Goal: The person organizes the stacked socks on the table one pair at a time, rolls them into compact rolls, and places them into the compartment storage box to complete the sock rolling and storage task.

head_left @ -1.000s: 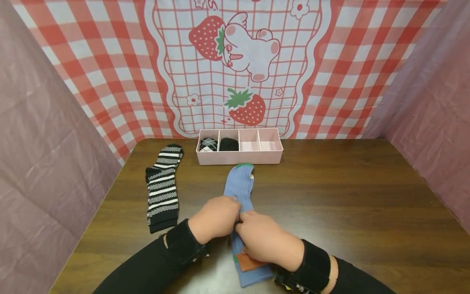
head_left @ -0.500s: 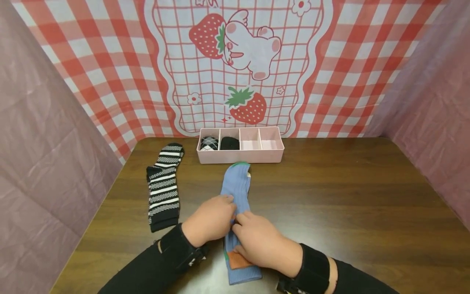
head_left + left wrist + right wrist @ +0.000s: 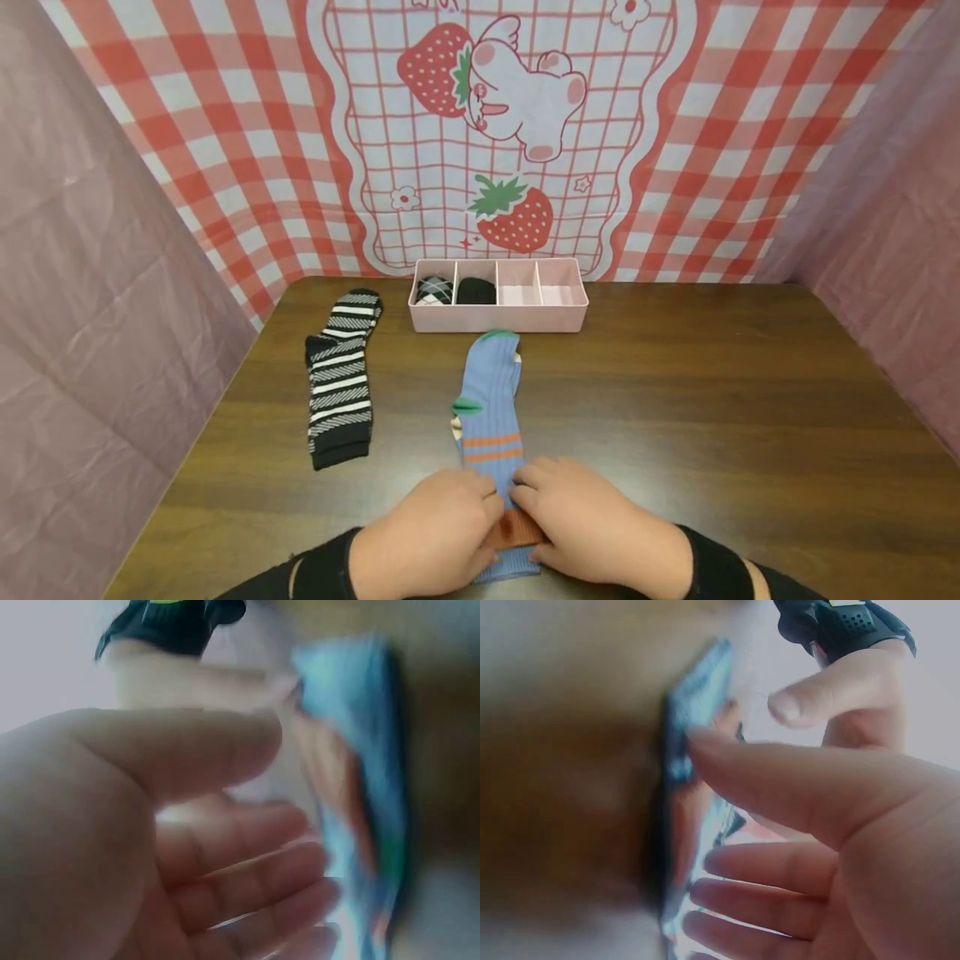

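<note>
A pair of blue ribbed socks (image 3: pixel 491 387), laid one on the other, stretches lengthwise on the table, toes away from me. Green heel and toe, orange stripes and an orange band near the cuff show. My left hand (image 3: pixel 431 533) hovers at the left of the cuff end; in the left wrist view its loosely bent fingers (image 3: pixel 255 889) have nothing between them. On the cuff's other side is my right hand (image 3: pixel 603 533), fingers relaxed. In the right wrist view its thumb reaches the sock's edge; whether it presses there is blurred.
Black-and-white striped socks (image 3: pixel 339 392) lie flat at the left. A pink divided box (image 3: pixel 498 320) stands at the back, with an argyle sock (image 3: pixel 434 289) and a black sock (image 3: pixel 476 291) in its left two compartments. A checked cloth (image 3: pixel 738 158) hangs behind the table.
Both hands have let go of the socks' middle and moved toward me, to the cuff end, spreading apart. The orange stripes and green heel are now uncovered.
</note>
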A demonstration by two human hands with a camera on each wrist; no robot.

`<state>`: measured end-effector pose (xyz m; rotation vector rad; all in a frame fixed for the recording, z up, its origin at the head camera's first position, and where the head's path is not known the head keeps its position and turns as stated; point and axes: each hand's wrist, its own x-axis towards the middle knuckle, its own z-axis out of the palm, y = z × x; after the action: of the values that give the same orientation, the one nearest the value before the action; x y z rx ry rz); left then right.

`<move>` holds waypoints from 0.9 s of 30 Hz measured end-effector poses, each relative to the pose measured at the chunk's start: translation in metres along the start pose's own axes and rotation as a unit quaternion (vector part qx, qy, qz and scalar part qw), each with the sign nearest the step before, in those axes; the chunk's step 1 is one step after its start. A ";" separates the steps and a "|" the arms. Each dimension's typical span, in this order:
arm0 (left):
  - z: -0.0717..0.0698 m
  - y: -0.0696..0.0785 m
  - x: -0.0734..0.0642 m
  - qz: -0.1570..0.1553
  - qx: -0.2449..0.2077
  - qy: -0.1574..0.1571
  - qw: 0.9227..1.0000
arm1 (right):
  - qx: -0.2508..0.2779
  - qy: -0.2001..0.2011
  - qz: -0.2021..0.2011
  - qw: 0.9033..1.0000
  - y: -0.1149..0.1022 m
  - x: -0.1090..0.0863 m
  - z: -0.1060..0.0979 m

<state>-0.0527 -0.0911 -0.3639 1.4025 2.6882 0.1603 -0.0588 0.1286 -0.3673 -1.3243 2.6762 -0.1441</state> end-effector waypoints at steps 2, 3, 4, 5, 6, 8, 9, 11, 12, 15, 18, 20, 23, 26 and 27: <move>0.004 0.005 -0.001 0.019 -0.013 -0.005 1.000 | 0.001 0.013 -0.008 1.000 -0.002 -0.004 0.003; 0.006 0.006 -0.001 0.026 -0.018 -0.009 0.999 | 0.005 0.016 -0.011 1.000 -0.003 -0.006 0.004; 0.008 0.008 -0.002 0.031 -0.022 -0.011 0.999 | 0.007 0.018 -0.015 1.000 -0.004 -0.007 0.005; 0.010 0.009 -0.002 0.035 -0.024 -0.008 0.999 | 0.009 0.019 -0.019 1.000 -0.005 -0.008 0.006; 0.012 0.010 -0.002 0.038 -0.025 -0.006 0.999 | 0.011 0.018 -0.020 1.000 -0.006 -0.008 0.006; 0.015 0.012 -0.002 0.039 -0.030 -0.003 0.999 | 0.017 0.015 -0.016 1.000 -0.007 -0.008 0.008; 0.016 0.012 -0.002 0.038 -0.032 -0.003 0.999 | 0.016 0.016 -0.014 1.000 -0.008 -0.007 0.009; 0.018 0.013 -0.001 0.033 -0.031 -0.004 0.999 | 0.012 0.018 -0.007 1.000 -0.010 -0.007 0.010; 0.018 0.014 0.000 0.029 -0.026 -0.003 0.999 | 0.013 0.019 -0.001 1.000 -0.011 -0.007 0.011; 0.018 0.017 0.002 0.023 -0.001 0.002 1.000 | 0.012 0.029 0.012 0.999 -0.012 -0.006 0.011; 0.019 0.019 0.005 0.015 0.016 0.007 1.000 | 0.007 0.052 0.021 0.998 -0.013 -0.006 0.013; 0.019 0.019 0.006 0.008 0.017 0.004 1.000 | 0.000 0.073 0.021 0.997 -0.012 -0.006 0.015; 0.021 0.020 0.007 -0.005 0.011 -0.002 1.000 | -0.011 0.098 0.019 0.995 -0.012 -0.005 0.019; 0.023 0.020 0.007 -0.013 0.008 0.005 1.000 | -0.011 0.110 0.018 0.994 -0.011 -0.004 0.021; 0.023 0.020 0.007 -0.014 0.008 0.010 1.000 | -0.010 0.111 0.018 0.994 -0.011 -0.003 0.022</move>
<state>-0.0370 -0.0729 -0.3846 1.3743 2.7303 0.1528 -0.0446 0.1246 -0.3865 -1.3369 2.8880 -0.2771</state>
